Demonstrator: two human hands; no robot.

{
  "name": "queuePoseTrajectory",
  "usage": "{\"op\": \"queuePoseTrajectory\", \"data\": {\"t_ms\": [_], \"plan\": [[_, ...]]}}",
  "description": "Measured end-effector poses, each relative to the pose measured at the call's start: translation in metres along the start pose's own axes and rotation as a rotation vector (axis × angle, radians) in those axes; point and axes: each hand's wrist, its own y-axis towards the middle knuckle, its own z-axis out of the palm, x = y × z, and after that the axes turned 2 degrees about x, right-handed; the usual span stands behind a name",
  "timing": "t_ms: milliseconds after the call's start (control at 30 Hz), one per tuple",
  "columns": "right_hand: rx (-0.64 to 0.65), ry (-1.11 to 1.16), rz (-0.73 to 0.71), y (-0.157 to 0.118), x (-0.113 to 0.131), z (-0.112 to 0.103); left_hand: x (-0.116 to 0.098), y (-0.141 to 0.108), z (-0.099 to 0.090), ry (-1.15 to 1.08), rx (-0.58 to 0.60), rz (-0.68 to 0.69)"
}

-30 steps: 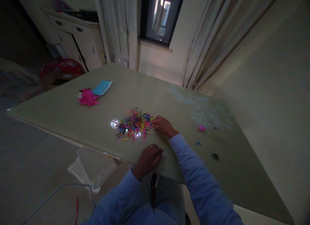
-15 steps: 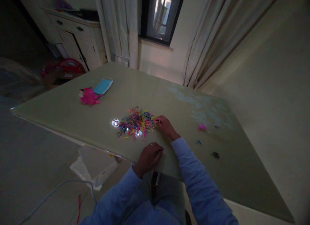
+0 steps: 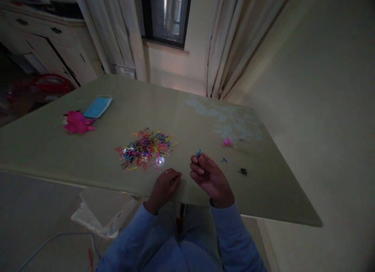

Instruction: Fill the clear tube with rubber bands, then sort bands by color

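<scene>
My right hand (image 3: 209,174) is raised over the table, its thumb and fingertips pinching a small blue rubber band (image 3: 199,153). My left hand (image 3: 164,187) rests near the table's front edge with its fingers curled together and a ring on one finger; nothing shows in it. Beyond it and to the left lies a loose pile of small coloured rubber bands (image 3: 148,147), in pink, yellow, blue, red and black. To the right of my right hand sit a little blue group (image 3: 224,160), a black group (image 3: 243,171) and a pink group (image 3: 226,142).
A blue face mask (image 3: 98,107) and a crumpled pink piece (image 3: 77,122) lie on the left of the pale green table (image 3: 164,102). A faint grey bit (image 3: 241,138) sits behind the black group. Below the front edge are plastic wrapping (image 3: 96,213) and a cable (image 3: 55,237).
My right hand has left the pile's right edge, moving right and up with a blue rubber band in its fingertips. My left hand stays by the table edge. The camera view has swung right.
</scene>
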Motion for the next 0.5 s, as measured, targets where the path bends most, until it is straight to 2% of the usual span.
{"op": "queuePoseTrajectory", "data": {"t_ms": [133,233,300,433,500], "plan": [[-0.029,-0.052,-0.053,-0.011,0.0,-0.008,0.002,0.0,-0.001,0.003,-0.003,-0.015],[-0.129,-0.181,-0.096,-0.021,0.001,-0.032,0.005,0.0,0.0,0.02,-0.026,-0.018],[-0.276,-0.366,-0.166,-0.028,0.008,-0.06,0.007,0.0,0.0,0.036,-0.031,-0.018],[-0.722,-0.923,-0.414,-0.04,0.033,-0.13,0.009,0.001,0.0,0.067,-0.03,-0.007],[-0.86,-1.188,-0.485,-0.044,0.045,-0.158,0.009,0.001,-0.001,0.081,-0.032,0.002]]}}
